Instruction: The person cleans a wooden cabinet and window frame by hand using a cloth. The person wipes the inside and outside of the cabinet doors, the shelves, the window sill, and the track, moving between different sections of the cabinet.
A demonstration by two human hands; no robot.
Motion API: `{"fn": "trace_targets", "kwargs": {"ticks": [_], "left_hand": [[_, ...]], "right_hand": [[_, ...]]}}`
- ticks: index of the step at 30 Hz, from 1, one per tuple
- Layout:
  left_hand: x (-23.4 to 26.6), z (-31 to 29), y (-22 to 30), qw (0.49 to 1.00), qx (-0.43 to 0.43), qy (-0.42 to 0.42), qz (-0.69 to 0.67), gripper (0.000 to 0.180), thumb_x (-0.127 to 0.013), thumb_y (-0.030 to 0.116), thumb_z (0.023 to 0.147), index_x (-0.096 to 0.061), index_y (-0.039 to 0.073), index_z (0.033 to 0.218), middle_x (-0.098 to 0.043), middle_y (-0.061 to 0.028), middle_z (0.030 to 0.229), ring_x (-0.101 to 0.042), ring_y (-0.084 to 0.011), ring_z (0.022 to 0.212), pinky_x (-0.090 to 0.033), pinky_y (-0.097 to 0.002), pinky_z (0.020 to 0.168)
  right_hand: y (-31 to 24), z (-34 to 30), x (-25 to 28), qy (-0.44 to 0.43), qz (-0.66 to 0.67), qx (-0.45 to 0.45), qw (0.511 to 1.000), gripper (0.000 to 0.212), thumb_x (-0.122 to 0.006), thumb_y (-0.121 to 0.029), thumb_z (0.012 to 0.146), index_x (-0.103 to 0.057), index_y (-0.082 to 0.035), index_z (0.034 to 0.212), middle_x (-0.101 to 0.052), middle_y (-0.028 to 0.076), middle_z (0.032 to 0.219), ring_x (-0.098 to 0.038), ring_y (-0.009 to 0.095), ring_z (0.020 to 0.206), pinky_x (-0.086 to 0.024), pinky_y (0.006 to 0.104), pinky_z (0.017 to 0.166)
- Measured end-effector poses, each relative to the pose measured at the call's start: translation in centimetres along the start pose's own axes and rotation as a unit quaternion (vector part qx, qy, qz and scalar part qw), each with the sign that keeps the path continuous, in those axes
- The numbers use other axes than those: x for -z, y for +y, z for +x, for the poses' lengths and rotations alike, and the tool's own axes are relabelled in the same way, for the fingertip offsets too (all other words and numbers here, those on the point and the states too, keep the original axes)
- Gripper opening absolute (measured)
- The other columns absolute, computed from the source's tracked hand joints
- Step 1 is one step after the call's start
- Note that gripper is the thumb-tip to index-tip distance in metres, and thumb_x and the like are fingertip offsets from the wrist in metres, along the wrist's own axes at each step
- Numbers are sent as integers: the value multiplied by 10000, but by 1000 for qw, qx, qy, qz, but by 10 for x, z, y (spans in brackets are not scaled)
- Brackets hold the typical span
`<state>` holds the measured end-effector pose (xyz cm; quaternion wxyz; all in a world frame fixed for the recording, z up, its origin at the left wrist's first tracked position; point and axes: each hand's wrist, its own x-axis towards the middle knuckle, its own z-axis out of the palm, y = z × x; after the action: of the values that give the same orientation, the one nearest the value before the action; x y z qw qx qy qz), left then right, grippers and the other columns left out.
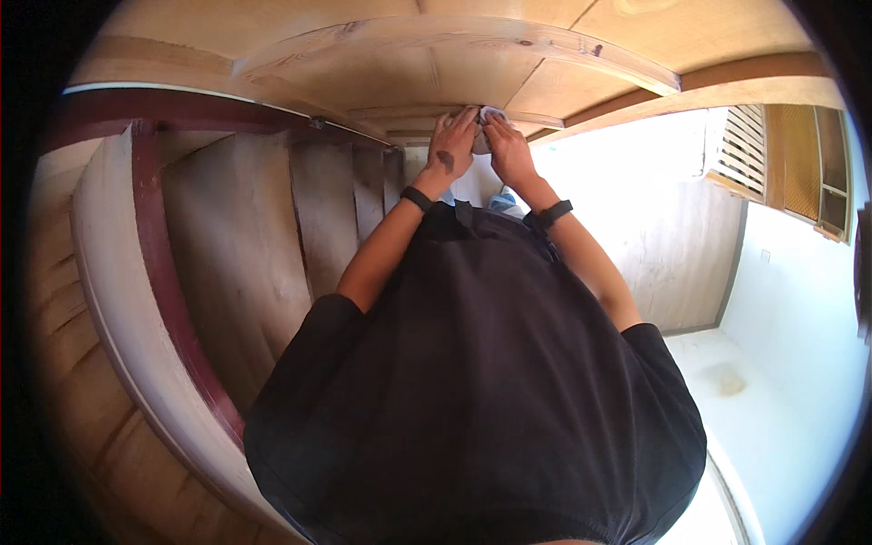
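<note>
One pale cloth [493, 115] sits bunched between two hands, up against the lower edge of a wooden panel [391, 77]. The right hand's [510, 153] fingers are bent over it, gripping it; the left hand [453, 143] is just beside, its fingers curled (whether they grip the cloth, I cannot tell). Two black wristbands [552, 214] show, one per arm. Farther out, one slatted wooden piece [742, 150] is at the right.
</note>
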<state>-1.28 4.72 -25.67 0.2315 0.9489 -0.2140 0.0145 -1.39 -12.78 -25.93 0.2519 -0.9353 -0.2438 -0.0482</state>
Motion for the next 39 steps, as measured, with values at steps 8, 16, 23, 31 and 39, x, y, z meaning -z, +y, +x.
{"fn": "trace_targets", "kwargs": {"ticks": [8, 16, 23, 31, 39], "left_hand": [[31, -30, -41, 995, 96, -3, 34, 509, -617, -8, 801, -589, -1, 1310, -467, -115, 1557, -440, -263, 1445, -262, -496, 1210], [45, -67, -93, 976, 174, 108, 81, 466, -629, 24, 823, -598, -8, 1287, -516, -105, 1476, -486, -292, 1385, -306, -500, 1184], [57, -83, -128, 968, 202, 142, 53, 562, -618, 13, 829, -553, 18, 1387, -491, -108, 1522, -463, -297, 1404, -335, -507, 1155], [58, -72, -111, 940, 280, 120, 154, 507, -674, 116, 836, -595, 29, 1329, -514, -117, 1483, -484, -282, 1378, -424, -473, 1074], [56, -42, -85, 921, 319, 90, 205, 437, -716, 166, 809, -643, 18, 1214, -540, -228, 1380, -515, -364, 1301, -451, -458, 1029]], "right_hand": [[-45, 40, -25, -57, -3, 11, 998, 395, -583, 21, 808, -621, 4, 1201, -580, 195, 1444, -509, 381, 1381, -466, 488, 1059], [-96, 83, -70, -32, 33, 117, 992, 329, -547, 27, 835, -617, 17, 1156, -574, 218, 1442, -537, 426, 1332, -485, 514, 1042], [-133, 106, -85, -20, 30, 128, 991, 336, -557, 26, 812, -608, 23, 1144, -599, 232, 1355, -570, 481, 1227, -537, 516, 972], [-118, 102, -79, -45, 6, 98, 994, 414, -553, -3, 834, -600, -31, 1245, -623, 208, 1327, -615, 415, 1196, -573, 502, 903], [-108, 99, -55, -113, 9, 52, 992, 472, -563, -48, 855, -580, -100, 1324, -606, 165, 1406, -670, 427, 1115, -573, 540, 898]]}}
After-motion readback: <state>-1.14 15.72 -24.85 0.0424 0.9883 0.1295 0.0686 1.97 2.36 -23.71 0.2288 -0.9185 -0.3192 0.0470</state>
